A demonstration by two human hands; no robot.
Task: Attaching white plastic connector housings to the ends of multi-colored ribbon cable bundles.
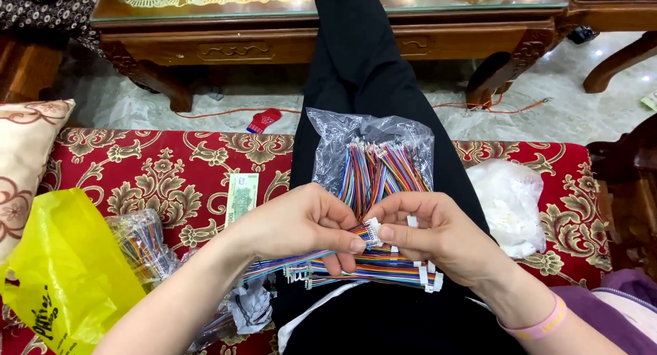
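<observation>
Pinching white connector of rainbow ribbon cable btwn our left hand & right hand, both closed on it, over lap | light, floppy wires, we'd grip at stiff plug | clear bag of cables just behind.

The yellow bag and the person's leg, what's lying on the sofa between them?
In the head view, a clear bag of wires and a banknote lie between the yellow bag and the leg.

1. Yellow plastic bag, at 8 o'clock on the red patterned cushion.
2. Banknote, at 10 o'clock near centre.
3. White plastic bag, at 3 o'clock.
4. Wooden table, at 12 o'clock.
5. Cream pillow, at 9 o'clock.
</observation>
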